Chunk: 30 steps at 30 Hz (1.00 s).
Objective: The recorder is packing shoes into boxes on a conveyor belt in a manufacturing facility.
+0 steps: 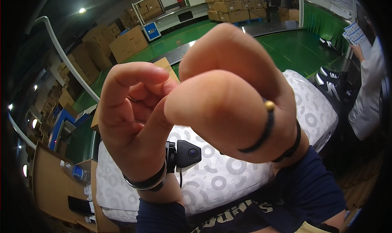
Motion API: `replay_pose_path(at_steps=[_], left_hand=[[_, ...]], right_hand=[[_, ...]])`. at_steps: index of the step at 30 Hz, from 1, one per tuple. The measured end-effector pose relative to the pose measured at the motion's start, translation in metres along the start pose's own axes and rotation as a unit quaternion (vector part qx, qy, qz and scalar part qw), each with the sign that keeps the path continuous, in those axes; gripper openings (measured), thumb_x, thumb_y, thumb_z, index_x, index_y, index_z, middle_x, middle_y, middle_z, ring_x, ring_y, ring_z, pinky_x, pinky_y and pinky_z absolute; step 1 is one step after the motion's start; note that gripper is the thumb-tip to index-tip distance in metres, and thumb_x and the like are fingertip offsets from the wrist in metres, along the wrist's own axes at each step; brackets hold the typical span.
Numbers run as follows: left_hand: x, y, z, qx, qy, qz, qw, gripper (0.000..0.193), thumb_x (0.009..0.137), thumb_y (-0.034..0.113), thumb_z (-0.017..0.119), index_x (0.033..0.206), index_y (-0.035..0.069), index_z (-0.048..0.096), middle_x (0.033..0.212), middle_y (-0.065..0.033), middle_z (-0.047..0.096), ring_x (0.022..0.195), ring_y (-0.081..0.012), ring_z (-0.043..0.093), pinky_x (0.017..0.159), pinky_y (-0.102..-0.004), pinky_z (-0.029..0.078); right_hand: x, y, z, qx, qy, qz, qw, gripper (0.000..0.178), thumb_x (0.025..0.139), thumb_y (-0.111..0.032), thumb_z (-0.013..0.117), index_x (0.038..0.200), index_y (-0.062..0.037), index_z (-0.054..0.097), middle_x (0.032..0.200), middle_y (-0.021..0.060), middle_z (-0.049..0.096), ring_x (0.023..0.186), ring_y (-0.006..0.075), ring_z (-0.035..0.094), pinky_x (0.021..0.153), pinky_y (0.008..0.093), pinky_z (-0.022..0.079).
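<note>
My left hand [136, 110] is raised close in front of me, its fingers curled inward and its thumb angled toward the right hand. Beside it, my right hand [232, 94] looms large, closed, with its bent thumb and fingers meeting the left fingertips. Whatever lies between the fingertips, if anything, is hidden behind the right hand. A small black camera [188, 154] is strapped at my left wrist, next to a bracelet [147, 184]. A dark cord with a gold bead [269, 106] circles my right wrist. Below both hands lies a large white package with grey ring patterns [220, 175].
An open cardboard box [53, 184] at left has a plastic bottle [79, 171] and a dark phone-like slab [81, 205] by it. At right, another person's white sleeve [369, 94] and printed sheets [358, 39] show near black-and-white shoes [328, 84]. Stacked cartons [232, 6] stand far back.
</note>
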<state>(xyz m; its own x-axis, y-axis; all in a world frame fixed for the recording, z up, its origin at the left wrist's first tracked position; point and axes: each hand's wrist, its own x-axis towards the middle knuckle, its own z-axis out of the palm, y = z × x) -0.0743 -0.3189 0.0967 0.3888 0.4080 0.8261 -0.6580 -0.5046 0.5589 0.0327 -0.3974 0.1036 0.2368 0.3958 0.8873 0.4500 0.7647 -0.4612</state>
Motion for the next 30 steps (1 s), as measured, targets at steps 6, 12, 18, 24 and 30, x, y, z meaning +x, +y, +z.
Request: replay_pose_path(at_steps=[6, 12, 18, 24, 30], left_hand=[[0.004, 0.002, -0.004, 0.063, -0.057, 0.013, 0.996, 0.03, 0.074, 0.001, 0.064, 0.098, -0.002, 0.046, 0.081, -0.0074, 0.055, 0.071, -0.009, 0.055, 0.062, -0.0181, 0.045], [0.002, 0.0, 0.003, -0.086, -0.02, -0.015, 0.996, 0.035, 0.073, 0.0, 0.063, 0.103, -0.004, 0.045, 0.084, -0.0081, 0.054, 0.077, -0.0099, 0.053, 0.069, -0.0197, 0.043], [0.004, -0.006, -0.002, -0.19, -0.077, -0.054, 0.977, 0.041, 0.072, -0.002, 0.057, 0.11, -0.003, 0.041, 0.083, -0.0072, 0.052, 0.075, -0.0116, 0.05, 0.069, -0.0212, 0.039], [0.01, -0.041, -0.015, -0.291, -0.142, 0.043, 0.945, 0.042, 0.07, -0.006, 0.051, 0.11, -0.003, 0.041, 0.083, -0.0078, 0.051, 0.079, -0.0132, 0.048, 0.071, -0.0226, 0.039], [0.007, -0.035, -0.011, -0.262, -0.117, 0.031, 0.958, 0.041, 0.07, -0.006, 0.052, 0.109, -0.002, 0.041, 0.083, -0.0082, 0.053, 0.078, -0.013, 0.05, 0.07, -0.0228, 0.04]], right_hand=[[0.005, 0.006, 0.002, -0.196, -0.008, -0.243, 0.95, 0.016, 0.062, -0.007, 0.057, 0.071, -0.0086, 0.044, 0.067, 0.0058, 0.035, 0.056, 0.0204, 0.045, 0.043, 0.0296, 0.038], [0.003, 0.0, -0.003, -0.198, -0.064, -0.202, 0.957, 0.018, 0.065, -0.003, 0.065, 0.082, -0.0091, 0.059, 0.082, 0.0069, 0.052, 0.07, 0.0199, 0.052, 0.056, 0.0256, 0.043], [0.003, 0.001, -0.005, -0.201, -0.037, -0.227, 0.952, 0.018, 0.065, -0.002, 0.066, 0.079, -0.0098, 0.059, 0.081, 0.006, 0.05, 0.068, 0.0177, 0.051, 0.054, 0.0256, 0.044], [-0.001, 0.028, -0.004, -0.125, 0.015, -0.283, 0.951, 0.013, 0.065, -0.003, 0.067, 0.072, -0.0078, 0.057, 0.081, 0.0083, 0.049, 0.067, 0.0159, 0.053, 0.052, 0.0241, 0.046], [0.004, 0.004, -0.009, -0.184, -0.028, -0.245, 0.951, 0.014, 0.064, -0.001, 0.066, 0.071, -0.0073, 0.055, 0.08, 0.0077, 0.049, 0.067, 0.0159, 0.053, 0.052, 0.024, 0.045]])
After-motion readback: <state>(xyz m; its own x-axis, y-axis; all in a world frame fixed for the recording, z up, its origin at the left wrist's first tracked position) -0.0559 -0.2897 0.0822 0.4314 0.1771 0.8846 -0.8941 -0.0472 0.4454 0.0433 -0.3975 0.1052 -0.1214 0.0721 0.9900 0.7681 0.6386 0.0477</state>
